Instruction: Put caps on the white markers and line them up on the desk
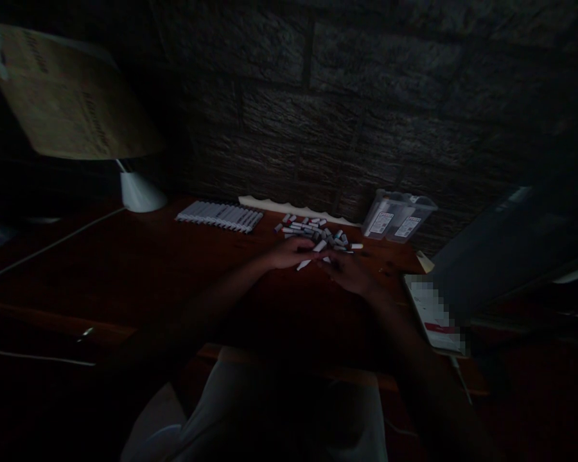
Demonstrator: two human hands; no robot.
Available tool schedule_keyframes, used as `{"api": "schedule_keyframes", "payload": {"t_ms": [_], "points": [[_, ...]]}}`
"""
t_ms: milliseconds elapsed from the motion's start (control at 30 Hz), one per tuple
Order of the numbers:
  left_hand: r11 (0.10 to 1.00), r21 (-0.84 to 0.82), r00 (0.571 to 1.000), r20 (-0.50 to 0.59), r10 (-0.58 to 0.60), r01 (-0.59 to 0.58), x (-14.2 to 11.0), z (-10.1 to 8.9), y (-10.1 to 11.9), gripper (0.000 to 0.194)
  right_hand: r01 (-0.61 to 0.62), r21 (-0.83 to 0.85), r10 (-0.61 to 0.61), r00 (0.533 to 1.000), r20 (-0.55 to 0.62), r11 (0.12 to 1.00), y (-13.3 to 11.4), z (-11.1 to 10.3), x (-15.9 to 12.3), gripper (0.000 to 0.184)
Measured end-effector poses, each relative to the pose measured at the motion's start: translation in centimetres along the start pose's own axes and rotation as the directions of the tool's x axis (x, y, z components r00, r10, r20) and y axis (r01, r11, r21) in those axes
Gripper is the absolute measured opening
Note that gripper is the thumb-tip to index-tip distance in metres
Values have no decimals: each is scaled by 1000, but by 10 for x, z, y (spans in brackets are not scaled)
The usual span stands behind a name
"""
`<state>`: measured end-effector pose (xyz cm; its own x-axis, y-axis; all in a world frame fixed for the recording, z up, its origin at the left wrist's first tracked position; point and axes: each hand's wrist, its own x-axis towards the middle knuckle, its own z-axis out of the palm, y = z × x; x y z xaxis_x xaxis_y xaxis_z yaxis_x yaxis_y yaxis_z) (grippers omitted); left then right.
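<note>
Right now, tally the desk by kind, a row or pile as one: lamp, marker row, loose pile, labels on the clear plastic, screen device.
Lamp: 1
Marker row: 1
Loose pile: 1
White labels: 2
Screen device: 1
Total: 6
Single markers too dim to count.

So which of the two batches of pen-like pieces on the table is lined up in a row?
The batch nearer the lamp: its pieces lie side by side. The other batch, by the hands, is a loose jumble.
</note>
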<state>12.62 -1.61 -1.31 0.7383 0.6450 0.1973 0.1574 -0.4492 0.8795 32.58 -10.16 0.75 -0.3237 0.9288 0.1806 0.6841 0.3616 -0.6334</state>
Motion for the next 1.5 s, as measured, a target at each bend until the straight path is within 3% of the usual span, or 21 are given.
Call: {"api": "schedule_keyframes", "payload": {"t_ms": [733,967,1333,1500], "points": [[999,31,1000,-11,20,-20,0,-1,-2,32,0,-10,0,1000,-4,1000,0,0,0,31],[999,-14,999,-19,44,-44,-1,-1,5,24,4,-24,-5,1000,-7,1000,1,1,1,30],[1000,-16,1000,-16,-2,2,0,0,2,27,15,-15,-15,1000,-5,1000,-1,0,0,29],[998,-46,996,-75,-38,35,-2,-2,6,22,-38,-18,37,999,-31,999,3,0,1,29]]}}
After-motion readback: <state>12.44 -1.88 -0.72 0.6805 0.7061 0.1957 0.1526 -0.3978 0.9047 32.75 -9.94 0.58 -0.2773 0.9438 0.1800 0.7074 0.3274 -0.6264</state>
